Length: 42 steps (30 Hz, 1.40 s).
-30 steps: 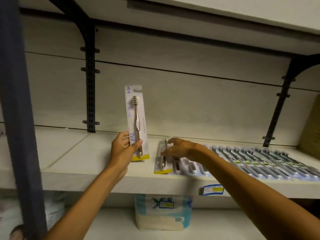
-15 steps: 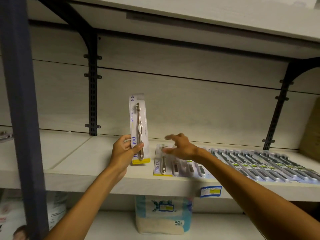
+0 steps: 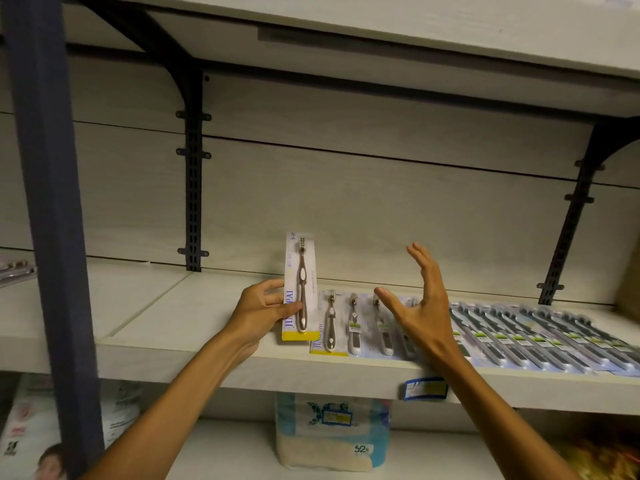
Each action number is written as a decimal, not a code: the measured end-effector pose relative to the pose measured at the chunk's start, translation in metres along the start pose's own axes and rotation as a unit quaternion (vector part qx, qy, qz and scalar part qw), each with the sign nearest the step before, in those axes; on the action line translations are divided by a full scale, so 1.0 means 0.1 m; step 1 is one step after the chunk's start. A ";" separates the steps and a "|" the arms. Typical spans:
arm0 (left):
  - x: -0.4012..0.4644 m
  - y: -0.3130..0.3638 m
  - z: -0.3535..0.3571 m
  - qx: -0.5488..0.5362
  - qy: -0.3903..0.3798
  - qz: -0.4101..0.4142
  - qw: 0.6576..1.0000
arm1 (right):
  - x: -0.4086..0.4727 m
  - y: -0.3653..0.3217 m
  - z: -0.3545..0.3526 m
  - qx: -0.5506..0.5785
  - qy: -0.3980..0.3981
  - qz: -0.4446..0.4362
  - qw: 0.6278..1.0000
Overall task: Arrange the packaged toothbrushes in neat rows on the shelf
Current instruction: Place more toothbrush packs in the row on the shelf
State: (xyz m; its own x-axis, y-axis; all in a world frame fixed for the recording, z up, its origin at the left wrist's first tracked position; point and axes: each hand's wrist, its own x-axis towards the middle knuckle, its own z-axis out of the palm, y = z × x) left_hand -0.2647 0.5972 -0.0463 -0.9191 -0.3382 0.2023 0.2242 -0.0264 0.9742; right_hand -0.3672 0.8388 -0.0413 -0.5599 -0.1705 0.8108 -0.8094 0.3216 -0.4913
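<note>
My left hand (image 3: 262, 311) grips a packaged toothbrush (image 3: 300, 286) by its lower end and holds it upright above the white shelf (image 3: 194, 317). The pack is white with a yellow bottom strip and a silver brush. Just right of it, another such pack (image 3: 328, 323) lies flat at the left end of a row of packaged toothbrushes (image 3: 519, 332) that runs to the right along the shelf. My right hand (image 3: 417, 304) hovers above the row with fingers spread and straight, holding nothing.
A blue price tag (image 3: 425, 388) hangs on the shelf's front edge. A dark upright post (image 3: 48, 209) stands at the left, and black brackets (image 3: 193, 174) run up the back wall. On the shelf below sits a wrapped tissue pack (image 3: 330, 433).
My right hand has let go of the flat pack at the row's left end and risen with fingers spread. The upright pack in my left hand has come closer to the row.
</note>
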 end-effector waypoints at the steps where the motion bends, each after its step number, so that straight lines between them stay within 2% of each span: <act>1: 0.00 0.00 0.00 0.016 -0.005 -0.007 1.000 | 0.00 0.00 0.00 0.000 -0.003 -0.004 1.000; 7: -0.01 -0.01 0.05 0.103 -0.030 -0.034 0.994 | -0.01 0.01 0.01 0.002 -0.017 -0.012 1.000; 16: 0.06 -0.07 0.07 0.283 -0.028 -0.048 0.958 | 0.00 0.06 0.01 -0.013 -0.024 -0.007 1.000; 22: -0.02 -0.04 0.16 0.411 0.018 -0.001 0.912 | 0.00 0.09 0.02 -0.015 -0.028 0.002 0.999; 28: -0.13 0.00 0.23 0.515 0.043 0.003 0.856 | 0.00 0.10 0.01 -0.012 -0.037 0.006 0.999; 31: -0.14 0.00 0.23 0.526 0.043 0.008 0.849 | -0.01 0.09 0.01 -0.018 -0.052 0.008 0.998; 35: -0.23 0.02 0.19 0.472 0.074 0.047 0.877 | -0.01 0.07 -0.01 -0.019 -0.062 0.007 0.998; 38: -0.45 0.13 0.14 0.430 0.099 0.110 0.891 | -0.01 -0.01 -0.03 -0.008 -0.063 0.008 0.998; 42: -0.78 0.46 -0.04 0.395 0.108 0.203 0.890 | 0.06 -0.34 0.02 0.028 -0.058 -0.024 0.998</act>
State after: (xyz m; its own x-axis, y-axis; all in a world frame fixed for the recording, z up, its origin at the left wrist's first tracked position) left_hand -0.1816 0.6183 -0.0180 -0.7114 -0.3447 0.6124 0.1470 0.7791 0.6094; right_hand -0.3432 0.8247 -0.0207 -0.5336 -0.2920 0.7937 -0.8430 0.2586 -0.4716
